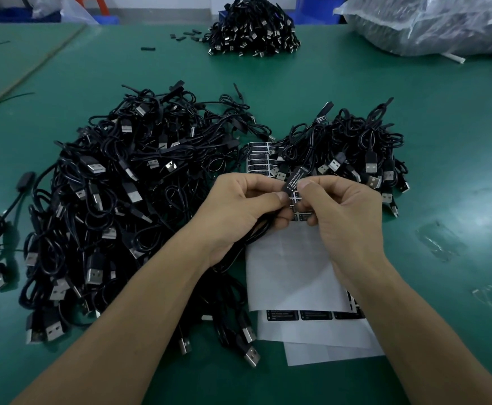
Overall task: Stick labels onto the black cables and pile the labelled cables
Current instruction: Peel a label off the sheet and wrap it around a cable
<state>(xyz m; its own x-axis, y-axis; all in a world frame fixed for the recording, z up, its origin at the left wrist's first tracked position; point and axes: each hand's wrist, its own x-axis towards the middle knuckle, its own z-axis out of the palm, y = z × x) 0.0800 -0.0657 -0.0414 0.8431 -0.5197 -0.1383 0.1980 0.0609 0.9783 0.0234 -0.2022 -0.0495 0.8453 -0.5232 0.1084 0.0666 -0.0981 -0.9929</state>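
Left hand (239, 206) grips a black cable (256, 232); right hand (347, 211) pinches its label (295, 177); cable pile (116, 185) at nine o'clock

A black cable (256, 235) was pinched between the left hand (239, 206) and the right hand (341, 211), its white-lettered label (295, 177) jutting above the thumbs. A large tangled pile (116, 200) lay left of the hands, a smaller pile (353, 147) just beyond the right hand, and white label sheets (291, 273) beneath both.

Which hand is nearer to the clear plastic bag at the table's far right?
Right. The right hand lies left of the clear plastic bag, nearer the person; the left hand is further left.
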